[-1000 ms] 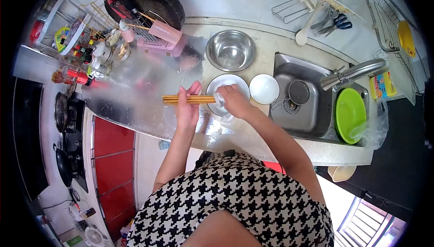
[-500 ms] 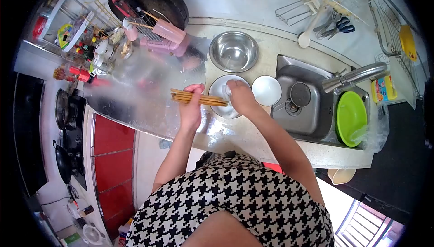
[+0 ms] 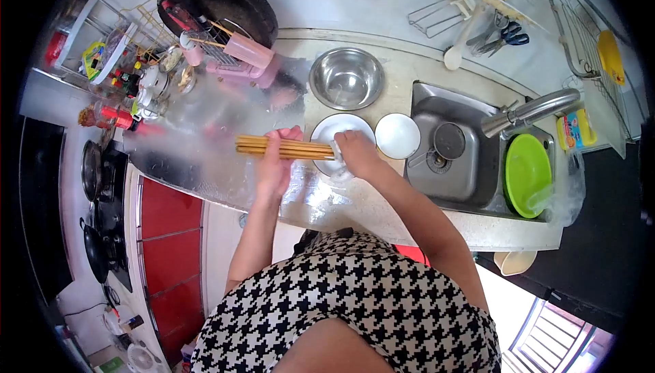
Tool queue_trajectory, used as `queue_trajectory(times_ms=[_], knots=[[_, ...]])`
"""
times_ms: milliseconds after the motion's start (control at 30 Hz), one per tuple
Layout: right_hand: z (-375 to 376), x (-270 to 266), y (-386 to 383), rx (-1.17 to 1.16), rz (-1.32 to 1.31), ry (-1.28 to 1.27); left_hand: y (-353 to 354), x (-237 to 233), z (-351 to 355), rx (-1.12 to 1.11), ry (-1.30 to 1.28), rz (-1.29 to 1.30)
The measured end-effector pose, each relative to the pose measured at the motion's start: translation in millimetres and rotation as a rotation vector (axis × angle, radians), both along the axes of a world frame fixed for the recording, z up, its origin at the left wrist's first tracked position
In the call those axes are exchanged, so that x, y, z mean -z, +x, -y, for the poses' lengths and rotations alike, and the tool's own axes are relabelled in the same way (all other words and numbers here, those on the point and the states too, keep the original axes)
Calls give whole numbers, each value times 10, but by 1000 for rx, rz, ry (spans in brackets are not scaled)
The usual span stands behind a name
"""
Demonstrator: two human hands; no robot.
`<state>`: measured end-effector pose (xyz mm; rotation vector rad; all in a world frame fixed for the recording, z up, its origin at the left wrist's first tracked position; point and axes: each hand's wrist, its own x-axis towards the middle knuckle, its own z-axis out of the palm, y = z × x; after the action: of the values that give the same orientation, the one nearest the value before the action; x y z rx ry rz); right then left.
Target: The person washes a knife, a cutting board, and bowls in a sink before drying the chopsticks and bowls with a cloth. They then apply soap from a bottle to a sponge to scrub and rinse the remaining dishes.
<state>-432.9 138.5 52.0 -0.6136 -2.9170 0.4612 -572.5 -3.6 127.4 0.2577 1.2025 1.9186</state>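
My left hand (image 3: pixel 273 165) is closed around a bundle of wooden chopsticks (image 3: pixel 304 150), which lie roughly level and point left and right. At their right end, my right hand (image 3: pixel 359 155) pinches a crumpled whitish cloth (image 3: pixel 338 169) against the tips. Both are above a white plate (image 3: pixel 332 124), partly hidden by the hand and cloth. Just right of the plate stands a white bowl (image 3: pixel 398 135). Behind it sits a steel basin (image 3: pixel 346 79).
To the right is a sink (image 3: pixel 471 168) with a strainer (image 3: pixel 449 141), a faucet (image 3: pixel 532 113) and a green basin (image 3: pixel 527 176). Bottles, a pink rack (image 3: pixel 243 73) and a large dark round pan (image 3: pixel 235 4) stand at the back left. Scissors (image 3: pixel 503 38) hang on the wall.
My left hand has moved left with the chopsticks, so more of their length shows between the hands. My right hand has shifted slightly left and down, and more of the cloth shows.
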Motion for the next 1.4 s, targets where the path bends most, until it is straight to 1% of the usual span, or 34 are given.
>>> queue_trajectory(times_ms=[67, 100, 200, 233, 267, 333, 367, 467, 500, 567, 600, 633, 667, 700, 767, 800, 833, 867, 933, 967, 1033, 1067, 1100, 1133, 1200, 1267, 1300, 1333, 1367, 1400], knots=[[2, -245, -7, 63, 107, 93, -115, -196, 78, 41, 50, -33], [-32, -302, -4, 93, 64, 25, -180, -281, 109, 54, 58, -44], [-37, -775, 147, 20, -312, -220, -271, -426, 147, 110, 125, -33], [-41, -836, 168, -100, -370, -476, -250, -475, 125, 135, 152, -13], [5, -869, 167, -116, -370, -451, -227, -499, 95, 163, 180, 6], [145, -915, 135, -143, -374, -392, -96, -486, -45, 151, 219, 145], [177, -818, 108, -81, -408, -259, -14, -477, -122, 145, 237, 215], [194, -732, 142, 50, -354, -310, 202, -336, -350, 49, 263, 125], [212, -728, 147, 96, -344, -344, 350, -324, -427, 64, 258, 116], [277, -726, 128, 192, -325, -413, 582, -180, -527, 28, 228, -37], [283, -690, 132, 152, -382, -480, 639, -137, -571, 12, 221, -115], [285, -627, 151, 114, -438, -545, 639, -160, -585, -3, 165, -63], [280, -583, 181, 82, -494, -606, 542, -68, -573, -61, 36, -137], [263, -602, 215, 20, -367, -652, 409, 30, -560, -104, -90, -207], [174, -397, 271, -106, -297, -349, 197, -56, -505, -100, 0, -132], [141, -330, 286, -165, -250, -198, 29, -96, -455, 32, 15, -59], [140, -408, 288, -139, -173, -77, -62, -135, -428, 159, 29, 11], [164, -486, 254, -121, -94, 38, -24, -186, -416, 216, -10, 45], [180, -379, 97, -22, -45, 138, 63, -265, -365, 317, -90, 96], [179, -290, 16, 21, -22, 190, 136, -238, -343, 310, -125, 102], [294, -77, -139, 283, 28, 182, 260, -128, -243, 286, -209, 114], [319, 24, -207, 408, 54, 175, 248, -25, -171, 311, -169, 143], [236, 87, -270, 273, 180, 72, 186, 109, -92, 331, -131, 173], [149, 72, -244, 254, 155, -34, 152, 190, -56, 344, -92, 201], [20, 28, -211, 171, 90, -249, 105, 285, -8, 309, -158, 201], [21, -377, -54, 279, -98, -419, 77, 282, -32, 244, -264, 159], [-14, -373, -23, 208, -299, -436, 56, 298, -52, 279, -268, 142], [1, -466, -13, 172, -520, -560, 57, 302, -85, 320, -275, 130], [20, -599, -13, 69, -625, -596, 117, 235, -140, 364, -249, 152], [79, -687, -47, 14, -619, -550, 190, 155, -188, 419, -217, 175]])
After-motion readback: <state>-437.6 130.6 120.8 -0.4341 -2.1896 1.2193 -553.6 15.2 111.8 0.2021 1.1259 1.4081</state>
